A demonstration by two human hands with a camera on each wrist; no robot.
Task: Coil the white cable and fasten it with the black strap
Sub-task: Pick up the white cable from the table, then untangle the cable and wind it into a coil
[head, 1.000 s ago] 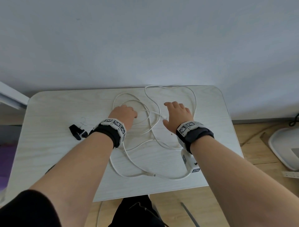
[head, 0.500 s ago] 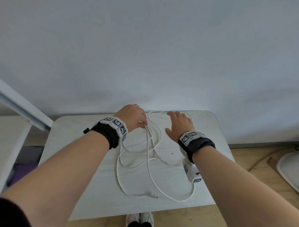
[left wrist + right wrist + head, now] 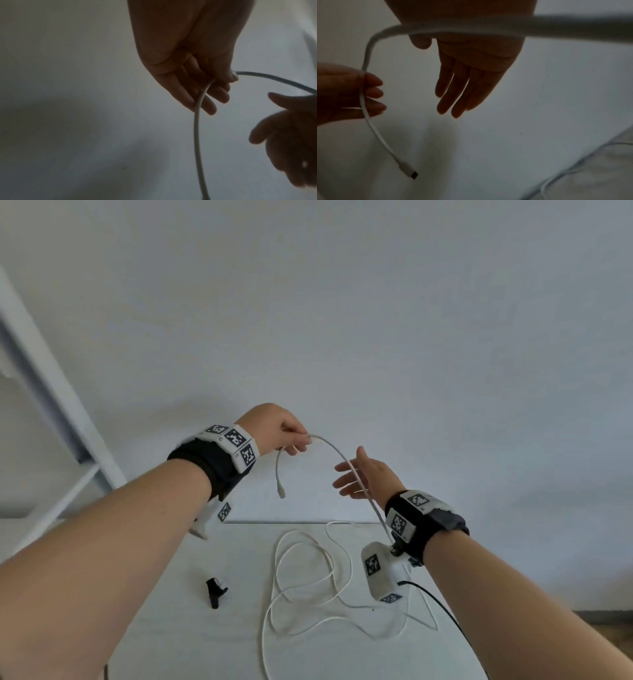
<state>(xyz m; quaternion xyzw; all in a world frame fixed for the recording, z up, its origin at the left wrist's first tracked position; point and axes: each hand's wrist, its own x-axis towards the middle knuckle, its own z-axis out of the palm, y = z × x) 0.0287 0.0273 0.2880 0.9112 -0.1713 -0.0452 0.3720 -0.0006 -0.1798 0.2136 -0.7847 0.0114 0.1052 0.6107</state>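
My left hand [image 3: 294, 440] is raised above the table and pinches the white cable [image 3: 337, 453] near one end. The short end with its plug [image 3: 281, 493] hangs down below the fingers [image 3: 221, 93]. From the pinch the cable arcs right and runs down across my right palm to the loose loops [image 3: 305, 577] on the table. My right hand [image 3: 356, 477] is held up with straight fingers [image 3: 453, 94], and the cable lies across its palm [image 3: 462, 31]. The black strap [image 3: 215, 590] lies on the table to the left of the loops.
The white table [image 3: 191, 628] stands against a plain grey wall. A white slanted frame [image 3: 51, 392] rises at the left. A black lead [image 3: 435, 597] trails from my right wrist device over the table's right side. Wooden floor [image 3: 609, 625] shows at the lower right.
My left hand has lifted the cable's end up off the table. The right hand has left the tabletop and risen beside it. The view has tilted up toward the wall.
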